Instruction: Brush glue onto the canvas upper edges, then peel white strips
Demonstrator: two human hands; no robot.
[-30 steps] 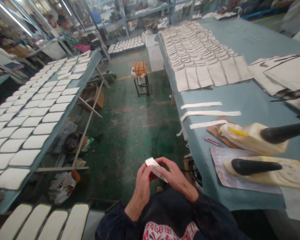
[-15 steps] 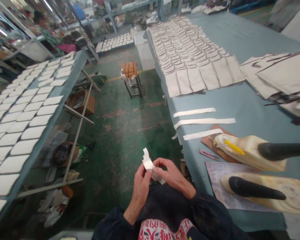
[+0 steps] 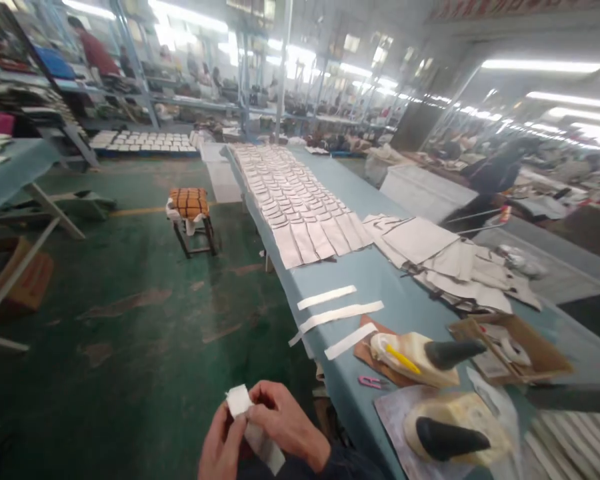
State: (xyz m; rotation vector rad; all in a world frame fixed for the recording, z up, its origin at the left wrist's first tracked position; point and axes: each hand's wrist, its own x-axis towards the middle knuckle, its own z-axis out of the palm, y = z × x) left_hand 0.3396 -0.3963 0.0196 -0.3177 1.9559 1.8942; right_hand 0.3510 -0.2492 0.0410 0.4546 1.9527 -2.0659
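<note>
Low in the head view, my left hand [image 3: 221,437] and my right hand [image 3: 289,421] pinch a white fabric strip [image 3: 239,401] between thumbs and fingers. One end of it stands up above the fingertips and the other hangs below my right hand. To the right, on the table [image 3: 285,280], lie three flat white strips [image 3: 341,316], apart from my hands. Pink thread snips [image 3: 370,381] rest near the table edge. Beside them are two cream-bodied tools with black handles, one farther back [image 3: 420,357] and one nearer [image 3: 457,427]; a yellow piece lies on the farther one.
Rows of overlapping pale fabric pieces [image 3: 305,200] cover the far table, with a loose pile [image 3: 430,250] to their right. A cardboard box [image 3: 545,353] stands behind the tools. A padded stool [image 3: 190,203] is on the green floor; another table [image 3: 15,170] is at left.
My view has swung up and to the right, so the left table has mostly left the picture. Both hands still hold the strip, whose upper end now looks flatter and shorter.
</note>
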